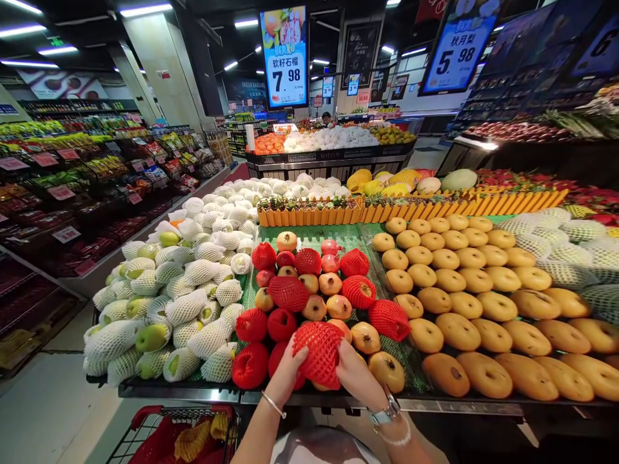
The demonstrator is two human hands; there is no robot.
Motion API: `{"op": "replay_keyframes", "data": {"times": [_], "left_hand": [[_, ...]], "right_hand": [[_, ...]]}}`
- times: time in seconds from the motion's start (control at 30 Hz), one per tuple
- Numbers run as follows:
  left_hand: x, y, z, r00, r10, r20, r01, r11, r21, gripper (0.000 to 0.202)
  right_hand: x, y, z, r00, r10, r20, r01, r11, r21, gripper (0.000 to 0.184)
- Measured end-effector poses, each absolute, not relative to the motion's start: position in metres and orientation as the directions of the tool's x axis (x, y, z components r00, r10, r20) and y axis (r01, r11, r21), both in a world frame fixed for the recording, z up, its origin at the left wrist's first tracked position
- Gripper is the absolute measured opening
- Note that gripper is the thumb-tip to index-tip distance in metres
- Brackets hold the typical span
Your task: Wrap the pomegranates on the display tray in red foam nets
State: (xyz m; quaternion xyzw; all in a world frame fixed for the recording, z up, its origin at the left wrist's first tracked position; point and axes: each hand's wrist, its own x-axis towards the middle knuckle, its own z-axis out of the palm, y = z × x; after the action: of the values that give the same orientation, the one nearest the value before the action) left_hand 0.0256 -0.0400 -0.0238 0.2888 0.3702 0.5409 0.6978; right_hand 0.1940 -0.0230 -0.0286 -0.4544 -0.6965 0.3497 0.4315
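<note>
Down at the near left, a shopping cart [145, 425] with a red handle stands tight against the worktop [464, 406], probably parked there to be within arm's reach. Above it, green fruit in white foam sleeves [159, 322] is heaped in a mound; the sleeves likely keep the skins from bruising.

In the middle, at the near edge, the person's left hand [285, 374] curls around the left side of a red-netted pomegranate [319, 351], with its fingers hooked over the mesh. The right hand [358, 377] presses palm and fingers against the other side. Both are closed on it, a two-sided cradle that suits a heavy, round fruit. I cannot tell whether it rests on the pile or is just clear of it.

Beyond it lie bare pomegranates [314, 308] among more red nets on green matting. To the right, golden pears [459, 330] sit in tidy rows, and a low orange picket divider [411, 209] at the far side keeps the kinds apart.
</note>
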Motion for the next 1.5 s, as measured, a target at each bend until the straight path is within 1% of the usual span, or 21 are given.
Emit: {"op": "replay_keyframes", "data": {"times": [0.07, 0.13, 0.23, 0.37, 0.47, 0.53, 0.6, 0.7, 0.77, 0.83, 0.9, 0.97, 1.03, 1.07, 1.1, 1.17, 1.2, 1.27, 1.33, 1.4, 1.5], "left_hand": [[0.029, -0.040, -0.022, 0.072, 0.960, -0.270, -0.622, 0.254, 0.740, 0.066], [0.030, -0.040, -0.020, 0.013, 0.952, -0.305, -0.671, 0.234, 0.703, 0.066], [0.028, -0.039, -0.017, -0.017, 0.956, -0.294, -0.666, 0.208, 0.716, 0.068], [0.026, -0.042, -0.022, -0.012, 0.961, -0.277, -0.641, 0.205, 0.739, 0.068], [0.028, -0.045, -0.029, 0.019, 0.973, -0.230, -0.599, 0.195, 0.777, 0.064], [0.031, -0.045, -0.031, 0.008, 0.976, -0.217, -0.581, 0.182, 0.794, 0.061], [0.034, -0.045, -0.029, -0.052, 0.963, -0.264, -0.610, 0.178, 0.772, 0.062], [0.035, -0.046, -0.020, -0.117, 0.932, -0.343, -0.689, 0.173, 0.704, 0.070], [0.032, -0.047, -0.015, -0.109, 0.934, -0.341, -0.715, 0.164, 0.679, 0.072], [0.028, -0.049, -0.013, -0.074, 0.944, -0.322, -0.729, 0.169, 0.663, 0.071], [0.024, -0.050, -0.012, -0.028, 0.951, -0.308, -0.743, 0.186, 0.642, 0.069], [0.023, -0.049, -0.012, 0.004, 0.949, -0.317, -0.759, 0.209, 0.617, 0.065], [0.024, -0.046, -0.009, 0.018, 0.935, -0.355, -0.775, 0.238, 0.585, 0.056], [0.025, -0.043, -0.007, 0.022, 0.927, -0.375, -0.784, 0.249, 0.569, 0.053], [0.028, -0.041, -0.005, 0.028, 0.922, -0.387, -0.791, 0.257, 0.555, 0.051], [0.035, -0.035, 0.000, 0.045, 0.927, -0.372, -0.801, 0.256, 0.541, 0.053], [0.040, -0.032, 0.002, 0.050, 0.935, -0.351, -0.799, 0.249, 0.548, 0.056], [0.047, -0.028, 0.003, 0.054, 0.951, -0.304, -0.773, 0.232, 0.590, 0.060], [0.052, -0.026, 0.003, 0.050, 0.959, -0.278, -0.737, 0.223, 0.638, 0.061], [0.053, -0.025, 0.002, 0.055, 0.960, -0.275, -0.719, 0.229, 0.656, 0.061], [0.050, -0.026, 0.002, 0.087, 0.951, -0.296, -0.730, 0.263, 0.630, 0.059]], "right_hand": [[0.200, -0.023, -0.005, -0.257, 0.934, 0.247, 0.395, 0.335, -0.855, 0.037], [0.204, -0.021, 0.015, -0.328, 0.917, 0.226, 0.457, 0.363, -0.812, 0.029], [0.203, -0.017, 0.030, -0.461, 0.865, 0.200, 0.493, 0.437, -0.752, 0.026], [0.193, -0.014, 0.018, -0.477, 0.856, 0.197, 0.550, 0.466, -0.693, 0.044], [0.190, -0.015, 0.002, -0.475, 0.856, 0.203, 0.540, 0.466, -0.701, 0.058], [0.190, -0.016, -0.005, -0.471, 0.864, 0.179, 0.545, 0.444, -0.711, 0.063], [0.191, -0.016, -0.006, -0.480, 0.865, 0.150, 0.554, 0.431, -0.712, 0.064], [0.192, -0.016, 0.004, -0.504, 0.844, 0.181, 0.505, 0.459, -0.732, 0.056], [0.194, -0.016, 0.016, -0.497, 0.838, 0.226, 0.447, 0.471, -0.760, 0.040], [0.197, -0.016, 0.027, -0.449, 0.855, 0.259, 0.407, 0.454, -0.793, 0.024], [0.201, -0.017, 0.032, -0.347, 0.890, 0.296, 0.373, 0.421, -0.827, 0.021], [0.205, -0.017, 0.029, -0.176, 0.916, 0.360, 0.314, 0.399, -0.861, 0.023], [0.205, -0.017, 0.020, 0.048, 0.905, 0.423, 0.204, 0.405, -0.891, 0.025], [0.204, -0.016, 0.014, 0.143, 0.888, 0.437, 0.131, 0.421, -0.898, 0.029], [0.201, -0.016, 0.008, 0.195, 0.878, 0.437, 0.056, 0.435, -0.899, 0.039], [0.192, -0.014, -0.003, 0.160, 0.894, 0.418, -0.026, 0.427, -0.904, 0.071], [0.186, -0.013, -0.007, 0.096, 0.913, 0.398, -0.010, 0.400, -0.916, 0.084], [0.177, -0.014, -0.011, 0.010, 0.942, 0.336, 0.093, 0.334, -0.938, 0.096], [0.172, -0.016, -0.006, 0.020, 0.951, 0.309, 0.179, 0.300, -0.937, 0.100], [0.174, -0.020, 0.006, 0.035, 0.936, 0.351, 0.182, 0.339, -0.923, 0.099], [0.183, -0.025, 0.026, -0.006, 0.891, 0.453, 0.123, 0.451, -0.884, 0.084]]}}
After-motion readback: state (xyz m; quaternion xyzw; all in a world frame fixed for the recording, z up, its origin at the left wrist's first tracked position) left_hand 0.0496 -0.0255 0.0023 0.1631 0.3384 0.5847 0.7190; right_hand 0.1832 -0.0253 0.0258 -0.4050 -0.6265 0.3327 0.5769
